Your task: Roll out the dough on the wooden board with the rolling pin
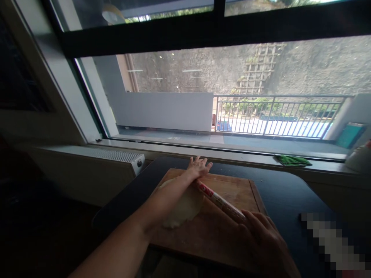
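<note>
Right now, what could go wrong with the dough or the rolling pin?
1. The left forearm crosses over the dough; contact is unclear, but lowering it might dent the sheet.
2. The left hand has its fingers spread, not wrapped around the rolling pin; with only the right hand gripping the near end, the pin could swivel.

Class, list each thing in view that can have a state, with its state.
Pin: slanted over the board
Dough: flattened, partly hidden
Left hand: open, fingers spread
Right hand: closed around the pin
Board: flat on the table
Cloth: crumpled on the sill
Window: cannot tell whether open or shut
</note>
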The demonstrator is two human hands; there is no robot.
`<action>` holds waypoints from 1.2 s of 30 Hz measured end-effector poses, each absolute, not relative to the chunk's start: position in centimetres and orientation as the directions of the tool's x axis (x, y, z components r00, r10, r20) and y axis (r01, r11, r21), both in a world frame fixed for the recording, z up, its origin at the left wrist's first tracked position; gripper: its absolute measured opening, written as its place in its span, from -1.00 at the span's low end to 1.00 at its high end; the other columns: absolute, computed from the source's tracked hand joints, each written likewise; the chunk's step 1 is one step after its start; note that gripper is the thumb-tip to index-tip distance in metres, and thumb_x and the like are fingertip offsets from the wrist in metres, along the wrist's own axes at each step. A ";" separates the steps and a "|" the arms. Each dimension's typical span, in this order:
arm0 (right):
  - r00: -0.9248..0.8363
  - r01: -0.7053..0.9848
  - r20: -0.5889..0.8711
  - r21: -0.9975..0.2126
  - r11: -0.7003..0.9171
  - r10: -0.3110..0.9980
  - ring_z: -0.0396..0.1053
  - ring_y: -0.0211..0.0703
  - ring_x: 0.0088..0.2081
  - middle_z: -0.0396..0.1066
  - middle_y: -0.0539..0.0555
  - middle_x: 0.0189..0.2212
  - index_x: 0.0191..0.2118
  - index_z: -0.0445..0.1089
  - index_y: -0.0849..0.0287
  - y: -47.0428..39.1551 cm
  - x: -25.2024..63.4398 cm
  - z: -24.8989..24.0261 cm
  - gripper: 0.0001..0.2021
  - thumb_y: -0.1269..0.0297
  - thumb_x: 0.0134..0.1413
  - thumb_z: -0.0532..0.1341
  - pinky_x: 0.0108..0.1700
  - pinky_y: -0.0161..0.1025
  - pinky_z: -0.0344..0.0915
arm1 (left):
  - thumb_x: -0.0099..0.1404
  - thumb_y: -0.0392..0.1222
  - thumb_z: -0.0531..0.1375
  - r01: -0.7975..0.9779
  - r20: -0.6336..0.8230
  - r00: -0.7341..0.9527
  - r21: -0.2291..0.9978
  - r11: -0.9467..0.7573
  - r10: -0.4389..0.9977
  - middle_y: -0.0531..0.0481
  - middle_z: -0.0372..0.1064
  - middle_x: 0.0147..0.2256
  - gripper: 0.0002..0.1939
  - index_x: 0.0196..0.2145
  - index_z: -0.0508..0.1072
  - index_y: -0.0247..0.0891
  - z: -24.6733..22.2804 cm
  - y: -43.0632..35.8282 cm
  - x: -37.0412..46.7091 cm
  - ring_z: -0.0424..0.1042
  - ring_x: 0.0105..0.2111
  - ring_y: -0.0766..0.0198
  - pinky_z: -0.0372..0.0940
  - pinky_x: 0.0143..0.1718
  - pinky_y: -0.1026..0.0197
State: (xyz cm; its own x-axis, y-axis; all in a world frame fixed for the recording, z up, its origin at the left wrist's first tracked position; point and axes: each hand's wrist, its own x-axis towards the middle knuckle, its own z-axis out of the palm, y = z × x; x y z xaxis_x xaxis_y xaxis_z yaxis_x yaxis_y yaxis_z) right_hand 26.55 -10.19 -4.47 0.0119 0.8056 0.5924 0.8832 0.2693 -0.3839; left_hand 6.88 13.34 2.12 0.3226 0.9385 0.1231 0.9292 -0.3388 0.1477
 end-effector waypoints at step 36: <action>-0.103 0.836 0.603 -0.378 0.397 0.791 0.28 -0.08 -0.13 0.36 0.04 -0.16 -0.02 0.30 0.02 -10.4 26.5 -4.3 -0.66 0.08 0.10 0.06 -0.15 -0.14 0.29 | 0.36 0.01 -0.26 0.904 0.114 0.421 0.026 -0.426 0.900 0.05 0.08 0.18 -0.50 0.16 0.15 -0.11 1.0 6.8 -0.5 -0.09 0.21 0.09 -0.19 0.16 -0.13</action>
